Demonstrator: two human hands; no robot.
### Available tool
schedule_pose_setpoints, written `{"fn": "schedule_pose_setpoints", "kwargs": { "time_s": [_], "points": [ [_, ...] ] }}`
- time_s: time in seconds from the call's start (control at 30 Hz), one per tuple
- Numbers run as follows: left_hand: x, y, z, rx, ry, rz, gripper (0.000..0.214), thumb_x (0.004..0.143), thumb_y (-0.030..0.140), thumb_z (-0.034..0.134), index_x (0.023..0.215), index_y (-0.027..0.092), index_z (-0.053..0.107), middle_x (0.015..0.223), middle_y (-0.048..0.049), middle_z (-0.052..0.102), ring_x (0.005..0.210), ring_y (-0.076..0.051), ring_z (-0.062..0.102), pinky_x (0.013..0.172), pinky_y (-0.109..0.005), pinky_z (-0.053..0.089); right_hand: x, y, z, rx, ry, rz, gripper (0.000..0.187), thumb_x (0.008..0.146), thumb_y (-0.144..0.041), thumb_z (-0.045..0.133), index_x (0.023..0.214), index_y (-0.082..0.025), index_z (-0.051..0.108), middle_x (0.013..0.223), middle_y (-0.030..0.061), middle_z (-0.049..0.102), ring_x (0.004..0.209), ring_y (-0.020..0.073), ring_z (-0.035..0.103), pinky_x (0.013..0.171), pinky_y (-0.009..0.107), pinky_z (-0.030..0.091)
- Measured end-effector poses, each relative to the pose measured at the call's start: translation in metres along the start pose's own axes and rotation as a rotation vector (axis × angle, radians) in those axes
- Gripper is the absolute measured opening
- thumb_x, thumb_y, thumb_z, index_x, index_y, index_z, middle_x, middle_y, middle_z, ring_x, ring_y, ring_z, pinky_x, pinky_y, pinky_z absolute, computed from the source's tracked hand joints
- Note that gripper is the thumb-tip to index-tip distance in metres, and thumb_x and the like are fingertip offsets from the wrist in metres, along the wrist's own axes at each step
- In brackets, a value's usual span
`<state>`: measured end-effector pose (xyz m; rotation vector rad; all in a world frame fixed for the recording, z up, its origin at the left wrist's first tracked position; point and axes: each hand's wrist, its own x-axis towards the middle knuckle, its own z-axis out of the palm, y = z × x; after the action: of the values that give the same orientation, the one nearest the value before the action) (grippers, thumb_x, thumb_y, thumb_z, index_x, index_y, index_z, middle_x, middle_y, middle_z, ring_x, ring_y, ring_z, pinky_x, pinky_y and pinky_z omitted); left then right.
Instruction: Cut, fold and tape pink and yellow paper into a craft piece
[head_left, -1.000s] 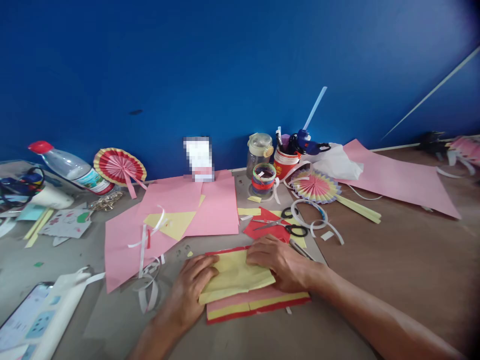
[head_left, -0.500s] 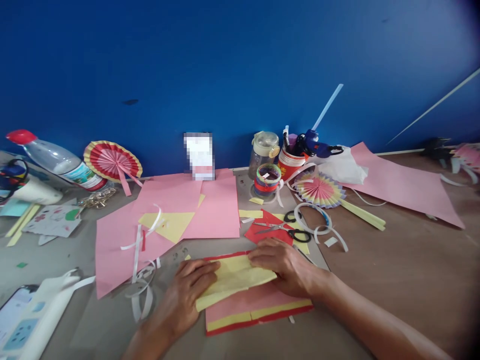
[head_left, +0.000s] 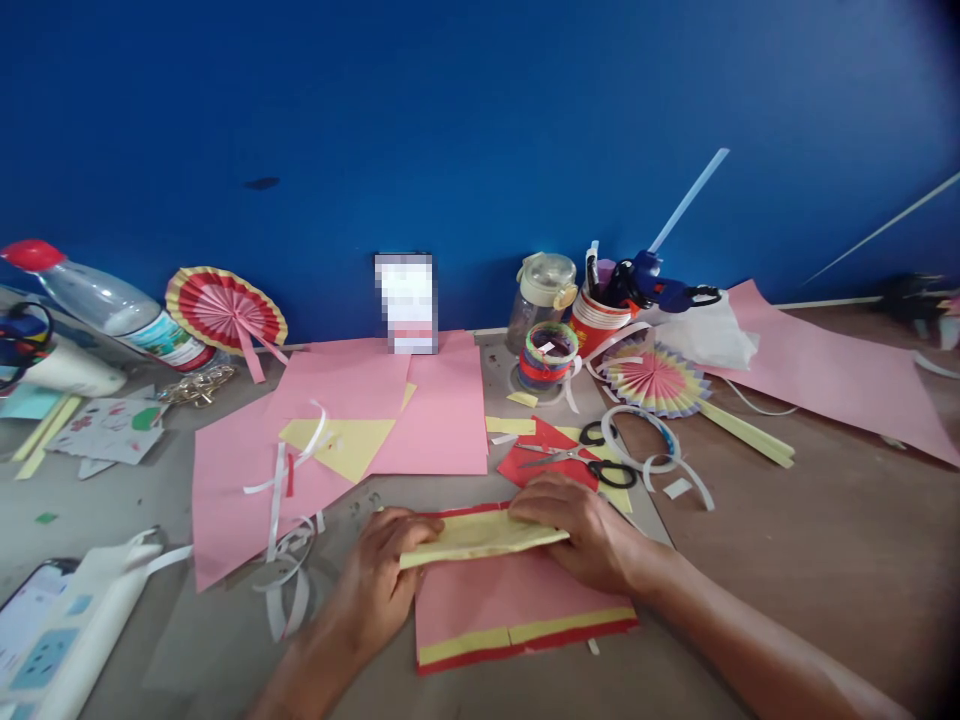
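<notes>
Between my hands lies a layered sheet of paper (head_left: 517,588), pink with yellow and red strips along its near edge. Its far part is folded up, showing a yellow underside and a red line at the back. My left hand (head_left: 382,570) pinches the left end of the fold, fingers on top. At the right end, my right hand (head_left: 581,525) grips the same fold with curled fingers; its thumb is hidden. Just beyond the right hand, black-handled scissors (head_left: 615,472) lie on a red paper scrap (head_left: 525,468).
Pink sheets (head_left: 442,420) lie behind, with a phone (head_left: 409,310) against the blue wall. Double-sided tape (head_left: 660,460), a jar (head_left: 544,290), a cup of tools (head_left: 596,325) and a finished paper fan (head_left: 652,378) stand or lie right. A bottle (head_left: 112,300) and power strip (head_left: 82,620) are left.
The yellow flap has become narrower, its near edge lifted and drawn back away from me, exposing more of the pink. Both hands stay on it. The view has shifted slightly.
</notes>
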<state>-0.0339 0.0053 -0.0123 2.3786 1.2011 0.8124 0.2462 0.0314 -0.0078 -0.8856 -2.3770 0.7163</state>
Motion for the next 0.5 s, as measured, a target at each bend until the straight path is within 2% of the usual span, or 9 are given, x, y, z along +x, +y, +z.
{"fn": "schedule_pose_setpoints", "kwargs": {
  "time_s": [0.13, 0.23, 0.3, 0.37, 0.5],
  "points": [
    [-0.001, 0.001, 0.004, 0.025, 0.076, -0.127, 0.02, 0.086, 0.013, 0.048, 0.101, 0.021, 0.059, 0.088, -0.0044, 0.071, 0.082, -0.018, 0.067, 0.072, -0.028, 0.054, 0.0, -0.001, 0.009, 0.064, 0.096, 0.226, 0.048, 0.07, 0.0, 0.045, 0.111, -0.018, 0.061, 0.089, 0.0063, 0.069, 0.088, 0.0218, 0.063, 0.077, 0.035, 0.051],
    [-0.005, -0.001, 0.008, 0.035, 0.115, -0.283, 0.016, 0.088, 0.024, 0.052, 0.102, 0.02, 0.056, 0.083, -0.0053, 0.071, 0.075, -0.018, 0.068, 0.063, -0.026, 0.053, 0.003, -0.003, 0.013, 0.069, 0.128, 0.375, 0.045, 0.078, -0.009, 0.05, 0.121, -0.017, 0.057, 0.096, 0.0094, 0.069, 0.095, 0.0244, 0.064, 0.079, 0.037, 0.053],
    [-0.005, -0.002, 0.009, 0.046, 0.108, -0.351, 0.007, 0.088, 0.027, 0.051, 0.088, 0.021, 0.054, 0.071, -0.0023, 0.068, 0.064, -0.017, 0.067, 0.056, -0.025, 0.051, 0.005, -0.004, 0.015, 0.067, 0.147, 0.431, 0.036, 0.083, -0.016, 0.052, 0.118, -0.017, 0.059, 0.104, 0.0115, 0.069, 0.1, 0.0255, 0.064, 0.082, 0.038, 0.053],
    [-0.004, -0.001, 0.01, 0.062, 0.112, -0.378, 0.013, 0.088, 0.028, 0.05, 0.077, 0.023, 0.048, 0.059, 0.0013, 0.063, 0.055, -0.016, 0.063, 0.051, -0.023, 0.047, 0.008, -0.004, 0.015, 0.051, 0.169, 0.447, 0.029, 0.085, -0.019, 0.052, 0.112, -0.017, 0.062, 0.107, 0.0124, 0.068, 0.104, 0.0268, 0.062, 0.085, 0.04, 0.052],
    [0.0, 0.0, 0.012, 0.076, 0.156, -0.403, 0.012, 0.089, 0.029, 0.049, 0.079, 0.023, 0.046, 0.056, 0.0025, 0.062, 0.051, -0.015, 0.061, 0.048, -0.023, 0.044, 0.01, -0.005, 0.012, 0.045, 0.13, 0.476, 0.017, 0.081, -0.021, 0.057, 0.095, -0.017, 0.064, 0.084, 0.009, 0.066, 0.089, 0.0267, 0.064, 0.075, 0.038, 0.053]
  ]
}}
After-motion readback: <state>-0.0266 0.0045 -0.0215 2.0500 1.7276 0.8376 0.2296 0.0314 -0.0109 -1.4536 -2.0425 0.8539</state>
